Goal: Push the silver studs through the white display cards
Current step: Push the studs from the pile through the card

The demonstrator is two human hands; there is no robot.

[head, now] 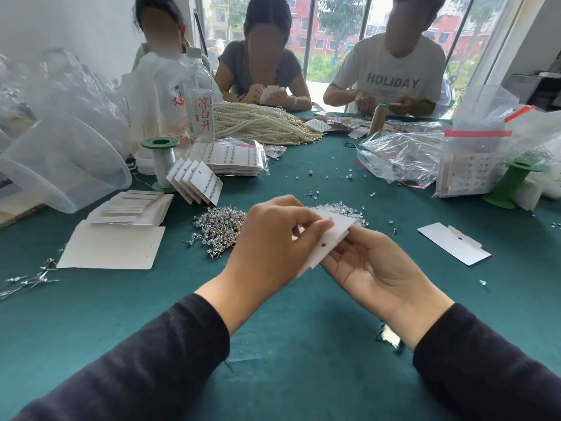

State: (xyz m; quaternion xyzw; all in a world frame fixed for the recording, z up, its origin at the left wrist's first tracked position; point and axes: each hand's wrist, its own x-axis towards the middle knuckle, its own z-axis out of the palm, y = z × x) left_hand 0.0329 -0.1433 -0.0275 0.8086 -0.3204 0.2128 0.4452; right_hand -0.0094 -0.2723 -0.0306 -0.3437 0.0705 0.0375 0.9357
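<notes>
A white display card (329,240) is held tilted above the green table, between both my hands. My left hand (273,241) curls its fingers over the card's upper left edge and pinches it. My right hand (373,268) lies palm up under the card and grips its lower right side with the thumb. Near the card's top edge a small silver stud (331,218) shows. A heap of loose silver studs (220,227) lies just behind my left hand. A second heap of clear backs (340,209) sits behind the card.
Blank cards (112,247) and a stack (133,208) lie at left, filled cards (197,180) beyond them. Another blank card (453,243) lies at right. Spools (162,161), a bottle (202,113), pearl strands (261,123) and plastic bags (403,153) crowd the far table. Three people sit opposite.
</notes>
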